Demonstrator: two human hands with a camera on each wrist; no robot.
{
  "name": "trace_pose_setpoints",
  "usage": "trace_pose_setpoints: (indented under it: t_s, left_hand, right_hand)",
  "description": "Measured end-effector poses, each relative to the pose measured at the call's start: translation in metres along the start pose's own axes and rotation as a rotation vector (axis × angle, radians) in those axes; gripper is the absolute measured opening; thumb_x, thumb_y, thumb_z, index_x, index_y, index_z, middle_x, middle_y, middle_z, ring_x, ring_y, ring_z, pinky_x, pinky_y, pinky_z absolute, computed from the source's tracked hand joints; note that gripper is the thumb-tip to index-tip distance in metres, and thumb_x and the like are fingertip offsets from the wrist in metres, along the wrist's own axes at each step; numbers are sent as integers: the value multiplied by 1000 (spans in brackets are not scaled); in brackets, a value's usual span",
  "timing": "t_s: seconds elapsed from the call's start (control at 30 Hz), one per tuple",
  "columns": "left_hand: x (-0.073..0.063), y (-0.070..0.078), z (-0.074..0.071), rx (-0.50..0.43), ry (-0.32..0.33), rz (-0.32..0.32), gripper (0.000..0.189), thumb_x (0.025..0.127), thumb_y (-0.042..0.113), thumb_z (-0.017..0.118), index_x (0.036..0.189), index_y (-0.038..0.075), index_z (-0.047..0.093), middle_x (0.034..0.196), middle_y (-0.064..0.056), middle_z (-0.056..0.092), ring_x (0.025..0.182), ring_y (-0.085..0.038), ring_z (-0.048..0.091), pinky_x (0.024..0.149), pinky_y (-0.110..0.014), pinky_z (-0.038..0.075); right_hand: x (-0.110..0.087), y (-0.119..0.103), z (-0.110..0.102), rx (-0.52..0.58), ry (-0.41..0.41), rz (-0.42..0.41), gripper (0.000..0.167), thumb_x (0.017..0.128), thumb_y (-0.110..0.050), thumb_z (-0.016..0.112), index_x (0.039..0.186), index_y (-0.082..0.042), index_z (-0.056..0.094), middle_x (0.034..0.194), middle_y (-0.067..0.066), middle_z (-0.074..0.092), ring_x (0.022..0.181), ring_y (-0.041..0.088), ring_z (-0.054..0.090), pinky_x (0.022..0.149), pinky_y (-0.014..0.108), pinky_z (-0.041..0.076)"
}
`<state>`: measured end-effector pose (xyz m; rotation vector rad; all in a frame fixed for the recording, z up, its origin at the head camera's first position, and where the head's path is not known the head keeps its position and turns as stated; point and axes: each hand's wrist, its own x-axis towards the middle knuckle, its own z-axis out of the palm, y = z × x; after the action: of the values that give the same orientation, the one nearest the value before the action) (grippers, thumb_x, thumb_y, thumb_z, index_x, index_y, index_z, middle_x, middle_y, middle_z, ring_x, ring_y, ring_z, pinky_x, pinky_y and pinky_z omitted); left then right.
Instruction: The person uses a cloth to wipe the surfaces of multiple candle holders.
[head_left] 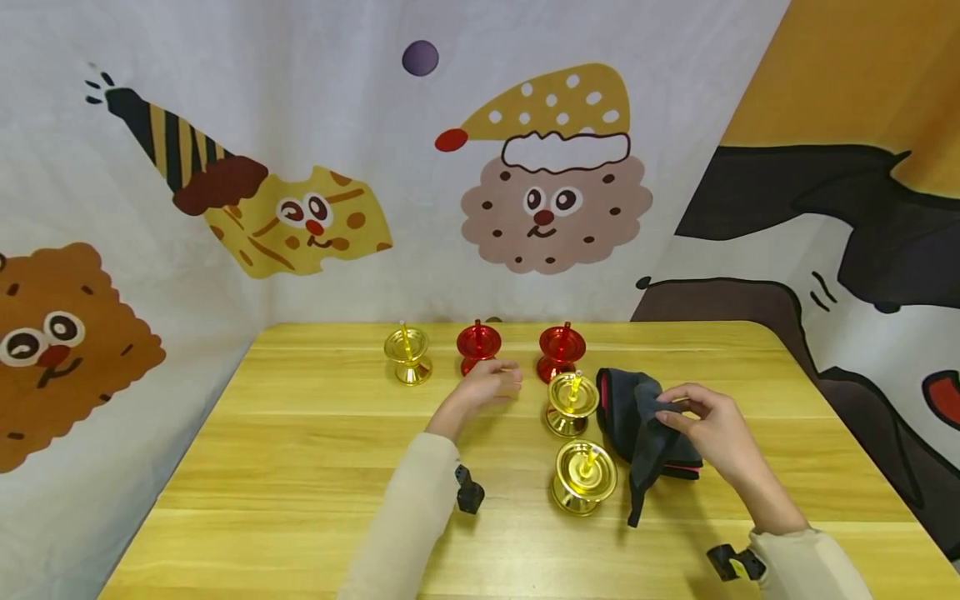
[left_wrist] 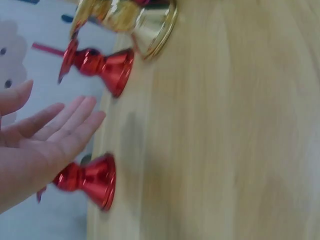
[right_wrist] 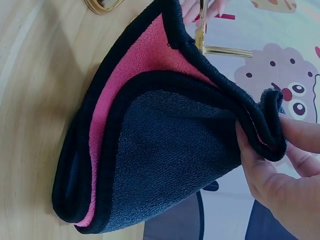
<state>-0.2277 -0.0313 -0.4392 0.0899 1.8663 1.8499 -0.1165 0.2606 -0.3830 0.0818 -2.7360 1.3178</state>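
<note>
My right hand (head_left: pixel 711 427) pinches a raised fold of a dark grey cloth (head_left: pixel 628 421) between thumb and fingers. The cloth is folded, with black edging and a pink side showing in the right wrist view; its lower part stays on the table. Left of it stand two shiny gold candle holders (head_left: pixel 572 402), each with a dish and a central spike. My left hand (head_left: pixel 486 385), fingers extended and holding nothing, hovers before a red candle holder (head_left: pixel 477 340), partly hiding its base. A second red candle holder (head_left: pixel 561 348) stands to its right.
Another gold candle holder (head_left: pixel 408 357) stands at the table's back left. A wooden table (head_left: pixel 315 483) bears everything. Behind its back edge hangs a cloth backdrop (head_left: pixel 420 217) with cartoon biscuits. Both wrists carry small black cameras (head_left: pixel 469 492).
</note>
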Motion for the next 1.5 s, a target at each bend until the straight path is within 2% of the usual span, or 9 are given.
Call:
trace_pose_setpoints:
  t_s: [0.17, 0.33, 0.57, 0.7, 0.83, 0.97, 1.07, 1.17, 1.5]
  left_hand:
    - [-11, 4, -25, -6, 19, -63, 40, 95, 8, 48, 129, -10, 40, 124, -28, 48, 112, -39, 49, 96, -49, 38]
    - [-15, 3, -42, -37, 138, -100, 37, 95, 11, 49, 125, -10, 44, 119, -27, 52, 108, -37, 53, 92, -45, 44]
    - [-12, 3, -48, -225, 252, -28, 42, 95, 3, 44, 132, -12, 31, 119, -30, 49, 111, -37, 51, 94, -41, 42]
    - [-10, 1, -47, -273, 280, -16, 38, 97, 5, 42, 128, -15, 36, 115, -31, 50, 109, -37, 52, 93, -40, 43]
    - [-8, -2, -45, -299, 346, -17, 33, 97, 5, 42, 121, -18, 42, 110, -31, 52, 100, -35, 57, 89, -36, 46]
    - [-12, 0, -44, -316, 395, 4, 25, 94, -3, 43, 114, -18, 43, 106, -29, 52, 84, -28, 62, 82, -32, 51]
    - [-18, 4, -41, -299, 359, 26, 14, 91, -9, 44, 103, -16, 43, 99, -27, 52, 76, -24, 62, 78, -33, 52]
    - [-26, 11, -36, -264, 301, 35, 5, 90, -10, 45, 94, -13, 42, 89, -24, 52, 72, -24, 63, 76, -34, 53]
    - [-56, 41, -5, -164, 128, 113, 11, 91, -7, 44, 101, -12, 42, 91, -24, 56, 69, -23, 65, 72, -33, 54]
  right_hand:
    - [-1, 1, -1, 9, -9, 10, 20, 84, -10, 66, 101, 0, 62, 110, 17, 56, 106, 38, 52, 82, 49, 45]
    - [-1, 1, -1, 13, -15, 17, 20, 85, -10, 65, 101, 1, 62, 110, 18, 56, 107, 40, 50, 83, 51, 44]
    - [-1, 5, 0, 31, -34, 16, 20, 85, -9, 64, 102, 1, 61, 112, 19, 55, 109, 42, 49, 85, 54, 43]
    - [-2, 5, -1, 32, -38, 13, 21, 86, -9, 64, 103, 1, 61, 112, 19, 55, 107, 41, 51, 84, 53, 44]
    - [-2, 4, -2, 12, -34, 14, 21, 86, -11, 64, 103, 0, 62, 110, 18, 56, 103, 34, 55, 81, 47, 46]
    - [-1, 3, -5, -22, -11, -2, 19, 84, -10, 66, 101, -1, 63, 107, 14, 58, 92, 8, 57, 74, 27, 48]
    - [0, 1, -9, -31, 12, -18, 19, 84, -10, 66, 100, -1, 63, 105, 13, 58, 87, -7, 52, 69, 16, 46]
    - [0, -2, -14, -20, 19, -25, 20, 85, -12, 65, 101, 0, 63, 103, 10, 58, 86, -10, 51, 67, 14, 46]
    - [5, -29, -29, 47, 89, -129, 18, 84, -7, 66, 99, 2, 63, 96, -11, 58, 84, -3, 55, 67, 11, 48]
